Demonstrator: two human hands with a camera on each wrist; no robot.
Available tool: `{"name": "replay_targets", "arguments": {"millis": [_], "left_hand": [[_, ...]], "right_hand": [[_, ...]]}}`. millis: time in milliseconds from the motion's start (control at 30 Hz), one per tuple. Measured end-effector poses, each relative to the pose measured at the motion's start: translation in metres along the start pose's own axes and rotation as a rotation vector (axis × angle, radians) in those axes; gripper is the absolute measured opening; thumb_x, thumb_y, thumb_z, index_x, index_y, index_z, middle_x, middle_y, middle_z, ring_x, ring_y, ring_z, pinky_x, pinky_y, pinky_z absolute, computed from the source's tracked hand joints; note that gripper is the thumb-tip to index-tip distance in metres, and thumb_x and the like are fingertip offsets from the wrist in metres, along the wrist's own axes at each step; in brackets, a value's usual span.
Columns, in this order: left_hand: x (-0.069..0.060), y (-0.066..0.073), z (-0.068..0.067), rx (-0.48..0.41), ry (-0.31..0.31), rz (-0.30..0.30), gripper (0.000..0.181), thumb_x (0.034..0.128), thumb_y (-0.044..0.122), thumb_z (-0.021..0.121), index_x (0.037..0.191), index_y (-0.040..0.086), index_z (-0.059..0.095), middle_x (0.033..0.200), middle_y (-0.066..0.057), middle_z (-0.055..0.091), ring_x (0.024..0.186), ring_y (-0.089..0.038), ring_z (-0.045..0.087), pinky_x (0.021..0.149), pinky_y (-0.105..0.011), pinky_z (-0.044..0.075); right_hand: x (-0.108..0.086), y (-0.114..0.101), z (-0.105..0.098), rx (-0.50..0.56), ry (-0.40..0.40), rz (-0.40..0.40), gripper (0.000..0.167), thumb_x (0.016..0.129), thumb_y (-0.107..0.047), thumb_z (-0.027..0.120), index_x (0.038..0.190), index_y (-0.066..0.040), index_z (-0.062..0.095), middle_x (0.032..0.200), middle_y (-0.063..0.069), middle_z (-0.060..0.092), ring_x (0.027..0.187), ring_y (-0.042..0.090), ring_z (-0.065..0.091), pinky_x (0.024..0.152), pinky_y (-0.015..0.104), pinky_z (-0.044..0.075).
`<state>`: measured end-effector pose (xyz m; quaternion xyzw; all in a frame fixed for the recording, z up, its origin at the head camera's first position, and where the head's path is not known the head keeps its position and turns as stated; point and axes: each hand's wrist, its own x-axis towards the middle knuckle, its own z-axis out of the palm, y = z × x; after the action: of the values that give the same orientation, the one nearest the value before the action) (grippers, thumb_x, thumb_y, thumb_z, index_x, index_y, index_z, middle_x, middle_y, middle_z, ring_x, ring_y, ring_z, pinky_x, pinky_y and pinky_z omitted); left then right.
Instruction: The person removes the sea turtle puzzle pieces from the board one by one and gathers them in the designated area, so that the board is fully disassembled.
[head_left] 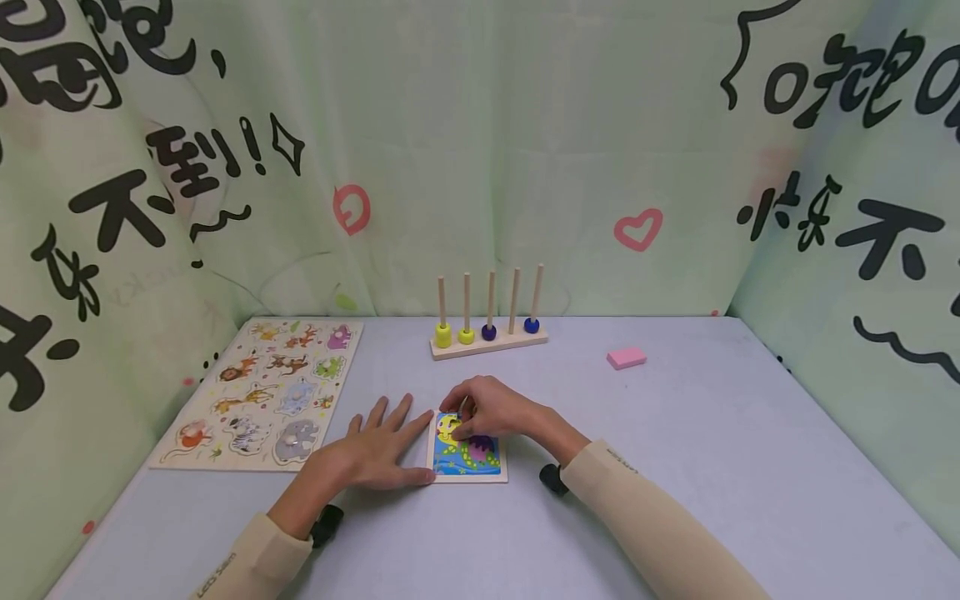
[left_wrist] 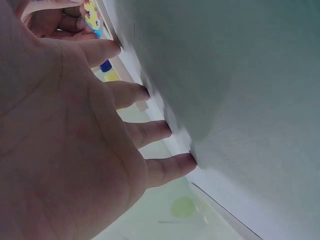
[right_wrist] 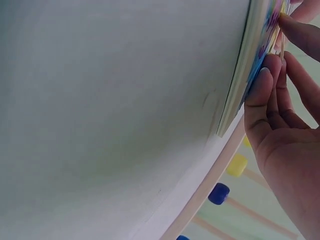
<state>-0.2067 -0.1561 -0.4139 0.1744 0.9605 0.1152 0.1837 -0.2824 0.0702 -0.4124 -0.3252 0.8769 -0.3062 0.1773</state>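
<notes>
A small jigsaw puzzle (head_left: 471,479) with a pale wooden frame lies in front of me, its picture blue, yellow and purple. My left hand (head_left: 381,454) lies flat on the table at its left side, fingers spread straight, with index finger and thumb near the frame's left edge. Over the upper part of the picture is my right hand (head_left: 491,407), pinching a thin puzzle piece (right_wrist: 282,49) between thumb and fingers. In the right wrist view that piece stands on edge, tilted up from the puzzle. The fingers cover much of the top right of the picture.
To the left lies a large wooden animal puzzle board (head_left: 262,421). At the back stands a peg rack (head_left: 491,343) with yellow and blue beads on upright pegs. A pink block (head_left: 626,358) lies at the right rear. Printed curtains (head_left: 547,167) close off the back and sides.
</notes>
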Motion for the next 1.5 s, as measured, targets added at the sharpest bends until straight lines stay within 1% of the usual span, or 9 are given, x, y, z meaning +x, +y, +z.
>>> {"name": "replay_targets", "arguments": {"millis": [300, 500, 700, 833, 1067, 1167, 1333, 1500], "left_hand": [[0.000, 0.000, 0.001, 0.003, 0.000, -0.004, 0.094, 0.0931, 0.067, 0.063, 0.169, 0.022, 0.030, 0.179, -0.019, 0.014, 0.163, -0.055, 0.009, 0.123, -0.081, 0.017], [-0.001, 0.001, -0.001, 0.001, -0.003, -0.005, 0.094, 0.0933, 0.067, 0.064, 0.169, 0.022, 0.030, 0.179, -0.019, 0.013, 0.163, -0.055, 0.009, 0.123, -0.081, 0.017], [-0.001, 0.001, -0.001, -0.004, -0.004, -0.004, 0.094, 0.0933, 0.067, 0.064, 0.169, 0.022, 0.030, 0.179, -0.019, 0.013, 0.163, -0.055, 0.009, 0.124, -0.081, 0.016], [0.000, 0.000, 0.000, -0.005, -0.004, -0.003, 0.093, 0.0931, 0.067, 0.064, 0.168, 0.023, 0.030, 0.179, -0.018, 0.013, 0.163, -0.055, 0.009, 0.124, -0.080, 0.016], [-0.001, 0.000, 0.000, -0.011, -0.001, -0.011, 0.094, 0.0928, 0.067, 0.065, 0.168, 0.023, 0.030, 0.179, -0.018, 0.013, 0.164, -0.054, 0.008, 0.125, -0.080, 0.016], [-0.001, 0.000, 0.001, -0.013, 0.000, -0.014, 0.094, 0.0928, 0.067, 0.064, 0.169, 0.023, 0.030, 0.179, -0.018, 0.012, 0.164, -0.054, 0.007, 0.125, -0.080, 0.015], [-0.001, 0.000, 0.001, -0.020, 0.002, -0.017, 0.095, 0.0926, 0.067, 0.064, 0.169, 0.023, 0.029, 0.180, -0.018, 0.012, 0.164, -0.053, 0.006, 0.126, -0.079, 0.014], [-0.001, 0.000, 0.001, -0.024, 0.007, -0.011, 0.095, 0.0922, 0.066, 0.065, 0.169, 0.023, 0.030, 0.180, -0.018, 0.012, 0.164, -0.053, 0.006, 0.125, -0.080, 0.013]], "right_hand": [[-0.001, -0.004, 0.001, -0.044, 0.012, 0.017, 0.032, 0.091, -0.011, 0.084, 0.122, -0.011, 0.078, 0.109, 0.002, 0.075, 0.089, 0.011, 0.062, 0.081, 0.022, 0.055], [-0.001, -0.003, 0.001, -0.044, 0.011, 0.015, 0.031, 0.092, -0.014, 0.083, 0.123, -0.012, 0.077, 0.106, 0.000, 0.074, 0.089, 0.011, 0.061, 0.083, 0.023, 0.054], [-0.003, 0.000, -0.001, -0.049, 0.015, 0.025, 0.032, 0.092, -0.016, 0.083, 0.123, -0.015, 0.077, 0.113, -0.001, 0.072, 0.097, 0.012, 0.060, 0.088, 0.028, 0.054], [-0.007, 0.004, -0.003, -0.064, 0.022, 0.021, 0.031, 0.092, -0.015, 0.083, 0.123, -0.016, 0.077, 0.114, -0.001, 0.071, 0.098, 0.013, 0.060, 0.089, 0.029, 0.054], [-0.021, 0.011, -0.009, -0.065, 0.029, 0.007, 0.031, 0.092, -0.016, 0.082, 0.123, -0.016, 0.077, 0.116, -0.001, 0.072, 0.100, 0.012, 0.061, 0.090, 0.027, 0.053], [-0.030, 0.017, -0.014, -0.053, 0.036, -0.004, 0.031, 0.093, -0.015, 0.082, 0.124, -0.015, 0.077, 0.117, 0.000, 0.073, 0.099, 0.012, 0.061, 0.088, 0.027, 0.053], [-0.046, 0.027, -0.023, -0.026, 0.056, 0.012, 0.032, 0.092, -0.017, 0.082, 0.123, -0.016, 0.077, 0.117, -0.001, 0.073, 0.098, 0.014, 0.060, 0.085, 0.026, 0.052], [-0.062, 0.042, -0.032, -0.041, 0.080, 0.023, 0.033, 0.091, -0.019, 0.083, 0.123, -0.016, 0.077, 0.117, 0.000, 0.074, 0.098, 0.014, 0.059, 0.082, 0.025, 0.052]]}}
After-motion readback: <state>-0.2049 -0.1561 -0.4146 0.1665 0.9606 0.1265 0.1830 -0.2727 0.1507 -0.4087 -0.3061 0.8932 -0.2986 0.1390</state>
